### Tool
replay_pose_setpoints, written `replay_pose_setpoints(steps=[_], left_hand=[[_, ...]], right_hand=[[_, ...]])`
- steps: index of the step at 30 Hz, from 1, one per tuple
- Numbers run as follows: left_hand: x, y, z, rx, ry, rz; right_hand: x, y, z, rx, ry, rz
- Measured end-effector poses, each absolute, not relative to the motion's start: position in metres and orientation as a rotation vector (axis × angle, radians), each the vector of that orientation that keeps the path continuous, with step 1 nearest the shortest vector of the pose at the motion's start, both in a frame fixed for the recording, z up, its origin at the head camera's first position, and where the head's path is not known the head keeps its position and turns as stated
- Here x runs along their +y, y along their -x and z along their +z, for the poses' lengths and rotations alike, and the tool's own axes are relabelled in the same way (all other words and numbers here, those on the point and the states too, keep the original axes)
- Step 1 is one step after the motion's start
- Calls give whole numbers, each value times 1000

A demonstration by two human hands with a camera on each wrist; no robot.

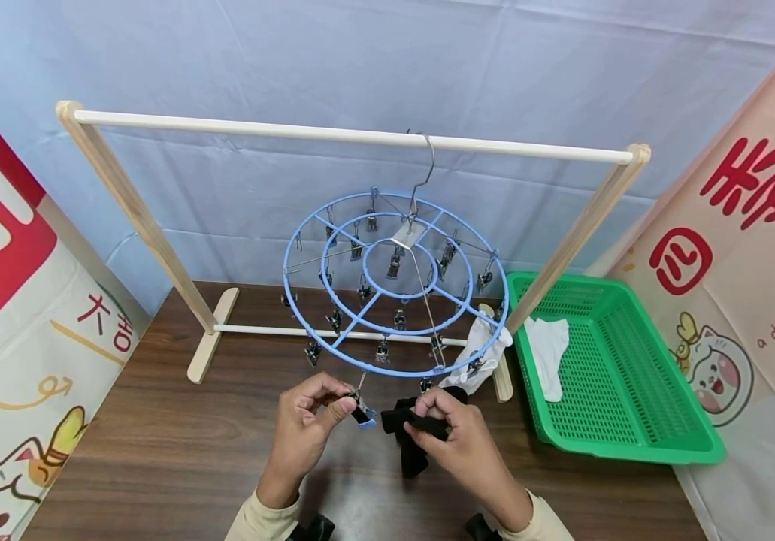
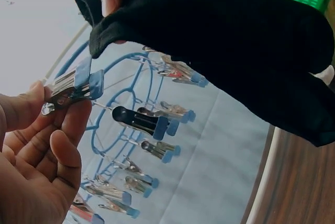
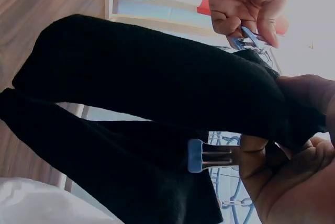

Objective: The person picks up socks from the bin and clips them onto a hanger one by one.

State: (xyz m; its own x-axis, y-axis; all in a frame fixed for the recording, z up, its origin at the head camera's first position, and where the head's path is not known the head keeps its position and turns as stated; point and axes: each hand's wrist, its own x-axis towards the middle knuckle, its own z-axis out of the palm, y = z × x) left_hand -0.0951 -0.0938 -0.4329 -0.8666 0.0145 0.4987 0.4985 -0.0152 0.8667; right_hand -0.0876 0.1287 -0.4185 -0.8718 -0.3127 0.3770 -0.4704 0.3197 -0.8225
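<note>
At the left, a metal clip with blue tips is pinched between the thumb and forefinger of the left hand; its other fingers are loosely bent. Above the hands, the round blue hanger is hooked over the bar of the rack. To the right of the clip, a black sock is gripped by the curled fingers of the right hand, apart from that clip. Beyond, a white cloth is seen by the hanger's edge; a white sock is contained in the green basket.
</note>
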Motion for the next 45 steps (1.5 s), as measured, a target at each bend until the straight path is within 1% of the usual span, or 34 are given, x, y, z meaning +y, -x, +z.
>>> replay_pose_setpoints(steps=[7, 18, 45], left_hand=[[-93, 95, -433, -1927, 532, -1943], [-94, 97, -437, -1912, 558, -1915], [-93, 97, -436, -1894, 578, -1955]], right_hand=[[124, 88, -420, -2466, -752, 1591], [117, 91, -428, -2345, -919, 1540], [111, 91, -428, -2340, -942, 1615]])
